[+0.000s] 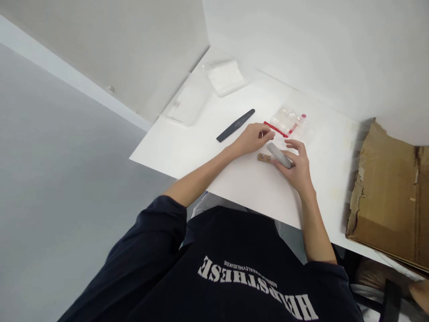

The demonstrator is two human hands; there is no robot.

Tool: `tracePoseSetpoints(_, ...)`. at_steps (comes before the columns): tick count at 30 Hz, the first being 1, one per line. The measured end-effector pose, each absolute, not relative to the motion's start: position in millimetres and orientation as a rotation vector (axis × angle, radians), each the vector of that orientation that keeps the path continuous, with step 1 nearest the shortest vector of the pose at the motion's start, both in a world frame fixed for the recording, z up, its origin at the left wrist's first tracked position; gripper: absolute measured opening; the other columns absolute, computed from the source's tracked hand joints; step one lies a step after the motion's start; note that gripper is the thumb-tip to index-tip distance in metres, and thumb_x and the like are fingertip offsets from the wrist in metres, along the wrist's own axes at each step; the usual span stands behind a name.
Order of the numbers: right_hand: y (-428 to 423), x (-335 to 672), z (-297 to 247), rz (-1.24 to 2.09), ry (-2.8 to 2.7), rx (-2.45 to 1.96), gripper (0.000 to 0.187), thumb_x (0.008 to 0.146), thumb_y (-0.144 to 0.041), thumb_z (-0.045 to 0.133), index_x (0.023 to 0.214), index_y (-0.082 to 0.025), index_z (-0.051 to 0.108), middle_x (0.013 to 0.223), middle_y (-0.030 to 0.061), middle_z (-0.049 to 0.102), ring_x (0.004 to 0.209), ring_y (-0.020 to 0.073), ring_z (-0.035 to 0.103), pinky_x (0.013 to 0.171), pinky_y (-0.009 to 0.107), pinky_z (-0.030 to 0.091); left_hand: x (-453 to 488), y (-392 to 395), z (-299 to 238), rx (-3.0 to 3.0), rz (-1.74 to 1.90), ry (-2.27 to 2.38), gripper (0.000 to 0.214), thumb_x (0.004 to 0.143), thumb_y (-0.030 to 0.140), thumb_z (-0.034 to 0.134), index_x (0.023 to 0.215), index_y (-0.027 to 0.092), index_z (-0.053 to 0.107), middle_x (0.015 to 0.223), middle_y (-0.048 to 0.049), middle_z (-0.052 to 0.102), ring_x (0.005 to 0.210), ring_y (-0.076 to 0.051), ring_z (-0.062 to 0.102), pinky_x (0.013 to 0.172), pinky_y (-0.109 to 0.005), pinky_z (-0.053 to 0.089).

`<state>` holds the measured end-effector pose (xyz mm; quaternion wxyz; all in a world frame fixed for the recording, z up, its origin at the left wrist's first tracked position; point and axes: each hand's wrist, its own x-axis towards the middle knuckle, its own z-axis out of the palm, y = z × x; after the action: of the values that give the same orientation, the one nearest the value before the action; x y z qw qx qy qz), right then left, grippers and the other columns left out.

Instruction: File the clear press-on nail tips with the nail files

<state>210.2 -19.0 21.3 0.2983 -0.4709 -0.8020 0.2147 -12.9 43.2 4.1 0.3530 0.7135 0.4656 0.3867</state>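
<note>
My right hand is wrapped round a long grey object with rounded ends, whose kind I cannot make out. A small brown strip with two shiny bits lies by my right thumb; whether the thumb touches it is unclear. My left hand is closed, thumb and fingertips together, just left of the grey object's tip. Anything between those fingertips is too small to see. Just beyond my hands lies a clear plastic bag with a red zip strip. A dark nail file lies left of my left hand.
Clear plastic packets, one with white contents, another flatter, lie at the back left of the white table. A torn cardboard box stands at the right. Walls border the table's back. Part of another person shows at lower right.
</note>
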Motion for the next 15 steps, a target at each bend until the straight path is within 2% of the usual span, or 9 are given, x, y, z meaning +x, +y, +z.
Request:
tracePoseSetpoints(9, -22.8, 207.6, 23.9, 0.591, -2.171, -1.311, 0.019, 0.097, -0.039, 0.074, 0.113, -0.032, 0.081, 0.152, 0.0106, 0.055, 0.137, 0.0377, 0.057, 0.099, 0.060, 0.062, -14.4, 39.7, 8.3, 1.840, 0.844, 1.115, 0.030, 0.097, 0.033, 0.057, 0.077, 0.017, 0.073, 0.075, -0.0029, 0.071, 0.068, -0.014, 0.053, 0.069, -0.031, 0.039)
tracePoseSetpoints(15, -23.6, 205.9, 25.5, 0.574, -2.190, -1.323, 0.022, 0.097, -0.038, 0.074, 0.117, -0.032, 0.081, 0.152, 0.0114, 0.055, 0.138, 0.0385, 0.057, 0.100, 0.062, 0.062, -19.2, 41.8, 9.6, 1.837, 0.731, 1.032, 0.019, 0.087, 0.029, 0.066, 0.076, 0.017, 0.076, 0.072, -0.0018, 0.070, 0.067, -0.013, 0.053, 0.068, -0.029, 0.041)
